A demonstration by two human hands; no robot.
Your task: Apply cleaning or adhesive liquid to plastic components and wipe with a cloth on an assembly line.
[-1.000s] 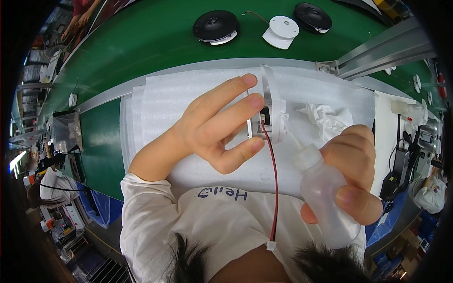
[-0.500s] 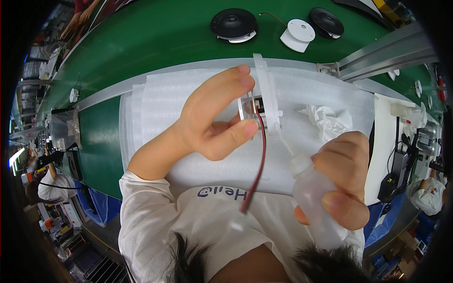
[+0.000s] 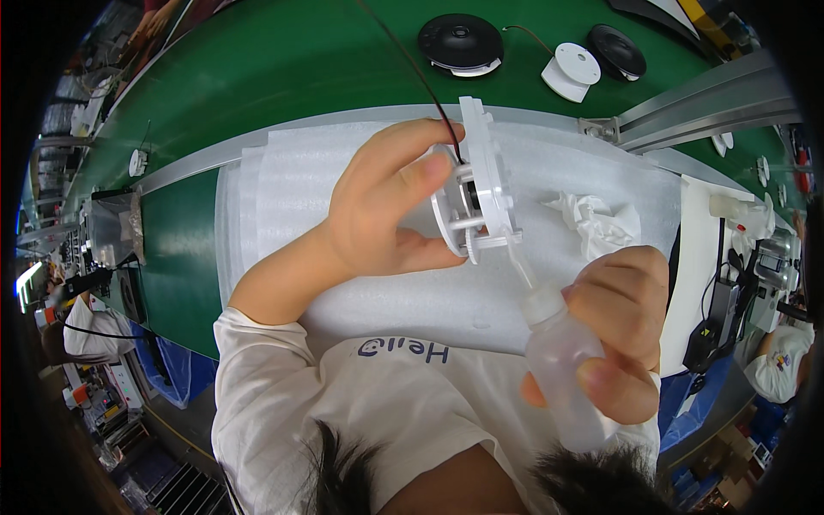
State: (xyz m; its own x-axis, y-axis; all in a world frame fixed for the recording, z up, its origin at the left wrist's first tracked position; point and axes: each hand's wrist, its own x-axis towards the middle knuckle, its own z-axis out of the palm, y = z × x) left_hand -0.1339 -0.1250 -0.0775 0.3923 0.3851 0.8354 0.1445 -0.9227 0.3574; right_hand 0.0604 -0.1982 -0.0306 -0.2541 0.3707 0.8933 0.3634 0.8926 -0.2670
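Note:
My left hand (image 3: 378, 202) is closed on a white plastic wheel-like part (image 3: 485, 172), held on edge above the foam-covered table. It has a round plate, posts and a dark piece inside; a dark red wire (image 3: 421, 77) runs up and away from it. My right hand (image 3: 622, 330) is wrapped round a translucent squeeze bottle (image 3: 566, 369). The bottle's thin nozzle (image 3: 521, 264) points up at the lower edge of the white part; whether the tip touches it I cannot tell.
White foam sheets (image 3: 318, 163) cover the work area, with a crumpled tissue (image 3: 592, 221) at right. Beyond lie a black round unit (image 3: 461, 43), a white spool-like part (image 3: 571, 70) and another black disc (image 3: 617, 51) on the green mat (image 3: 283, 69). A metal profile (image 3: 712, 99) stands at far right.
The white part has turned in my left hand, and its wire has swung from hanging toward me to pointing away. The bottle has shifted slightly left. The pieces on the mat have moved right.

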